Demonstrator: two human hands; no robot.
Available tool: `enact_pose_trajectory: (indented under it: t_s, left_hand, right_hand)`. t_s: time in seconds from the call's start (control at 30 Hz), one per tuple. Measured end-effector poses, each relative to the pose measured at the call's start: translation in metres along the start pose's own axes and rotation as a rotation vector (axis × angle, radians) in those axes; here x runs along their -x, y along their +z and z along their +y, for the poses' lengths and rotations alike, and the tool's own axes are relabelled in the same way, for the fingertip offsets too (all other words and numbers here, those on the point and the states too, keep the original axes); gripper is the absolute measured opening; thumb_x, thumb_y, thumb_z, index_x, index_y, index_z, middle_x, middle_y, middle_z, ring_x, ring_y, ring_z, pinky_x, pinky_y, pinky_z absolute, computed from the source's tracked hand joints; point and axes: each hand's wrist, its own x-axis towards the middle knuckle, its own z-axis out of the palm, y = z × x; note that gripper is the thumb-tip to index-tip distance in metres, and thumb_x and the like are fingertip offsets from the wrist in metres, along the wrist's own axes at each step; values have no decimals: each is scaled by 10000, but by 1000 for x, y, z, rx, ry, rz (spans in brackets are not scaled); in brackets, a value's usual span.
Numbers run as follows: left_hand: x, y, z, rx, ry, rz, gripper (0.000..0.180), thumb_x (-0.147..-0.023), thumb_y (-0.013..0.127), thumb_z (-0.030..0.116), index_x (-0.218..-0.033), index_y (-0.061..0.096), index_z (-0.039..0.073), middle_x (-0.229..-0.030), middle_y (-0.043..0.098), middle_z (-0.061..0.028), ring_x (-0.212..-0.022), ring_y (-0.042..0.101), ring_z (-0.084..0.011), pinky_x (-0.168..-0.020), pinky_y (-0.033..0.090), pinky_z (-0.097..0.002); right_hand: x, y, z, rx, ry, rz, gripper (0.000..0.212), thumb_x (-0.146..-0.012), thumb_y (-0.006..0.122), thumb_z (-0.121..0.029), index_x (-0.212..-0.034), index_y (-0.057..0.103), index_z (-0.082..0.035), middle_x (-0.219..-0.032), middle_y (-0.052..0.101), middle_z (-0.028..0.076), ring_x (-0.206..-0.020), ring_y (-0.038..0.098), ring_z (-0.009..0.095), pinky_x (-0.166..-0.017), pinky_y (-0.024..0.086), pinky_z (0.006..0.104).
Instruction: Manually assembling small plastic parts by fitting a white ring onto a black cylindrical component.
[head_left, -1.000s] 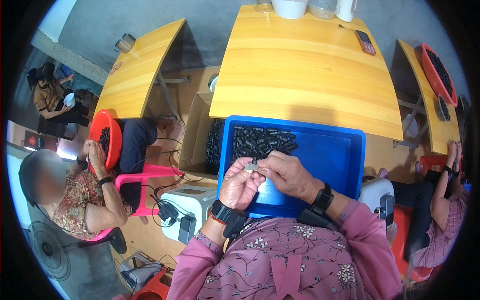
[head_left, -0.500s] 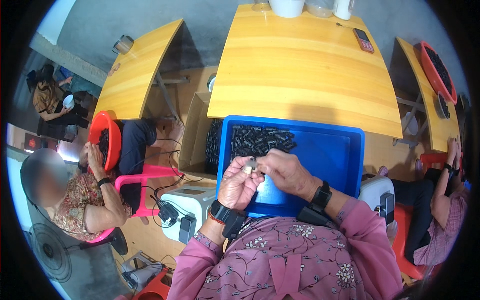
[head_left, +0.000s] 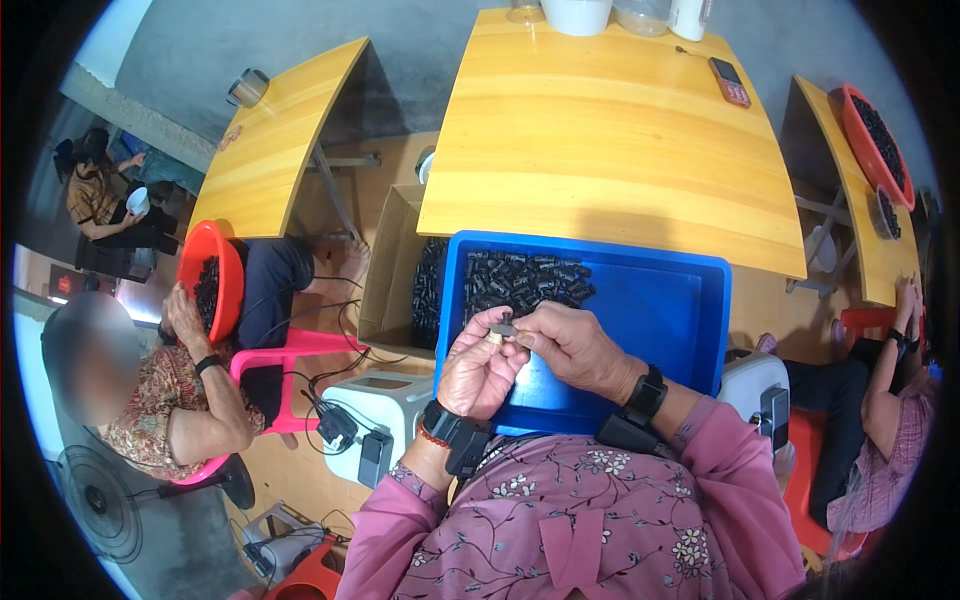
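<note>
Both hands work above the blue tray (head_left: 655,300). Left hand (head_left: 478,368): thumb and fingers pinched narrow on a small grey-black piece (head_left: 506,328), pale cover on the thumb. Right hand (head_left: 575,345): fingertips drawn together on the same piece from its 3 o'clock side. Piece sits toward the tray's 9 o'clock, clear of its floor; fine shape too small to resolve. Loose black parts (head_left: 525,280) heaped at the tray's 10 o'clock. Wooden surface (head_left: 610,130) lies at 12 o'clock, phone (head_left: 730,83) at its 2 o'clock. Cardboard box (head_left: 388,270) near tray, between 9 and 10 o'clock.
</note>
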Motion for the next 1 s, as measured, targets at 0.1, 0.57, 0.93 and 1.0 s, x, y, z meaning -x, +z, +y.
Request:
enact_pose_trajectory:
  t_s: [0.1,0.57,0.93,1.0]
  left_hand:
    - [0,-1,1,-29,8,3,250,-939,561,39,-1188,573,21,-930,641,-93,-802,609,-172,-802,513,-368]
    - [1,-7,0,-20,-19,-57,277,-924,597,55,-1196,561,17,-1020,644,-113,-857,623,-170,-817,534,-325]
    - [-2,-6,1,-53,21,-87,262,-922,592,36,-1183,569,23,-1015,646,-104,-874,625,-161,-811,531,-334]
    - [1,-3,4,-38,25,-56,251,-921,598,38,-1171,578,29,-1006,649,-92,-869,618,-154,-799,523,-326]
  right_hand:
    - [-2,-2,-3,79,-25,-23,117,-938,558,-107,-1017,604,-34,-845,572,127,-768,613,318,-685,522,371]
    - [4,0,-2,-7,-4,-18,149,-938,562,-122,-1043,609,-27,-868,585,131,-787,618,320,-707,524,379]
    - [-1,-2,3,72,-9,-45,134,-934,558,-108,-1021,611,-21,-874,588,133,-780,615,325,-708,524,384]
    - [-5,2,5,88,-68,30,130,-936,563,-116,-1007,621,-24,-856,592,132,-770,612,334,-693,518,382]
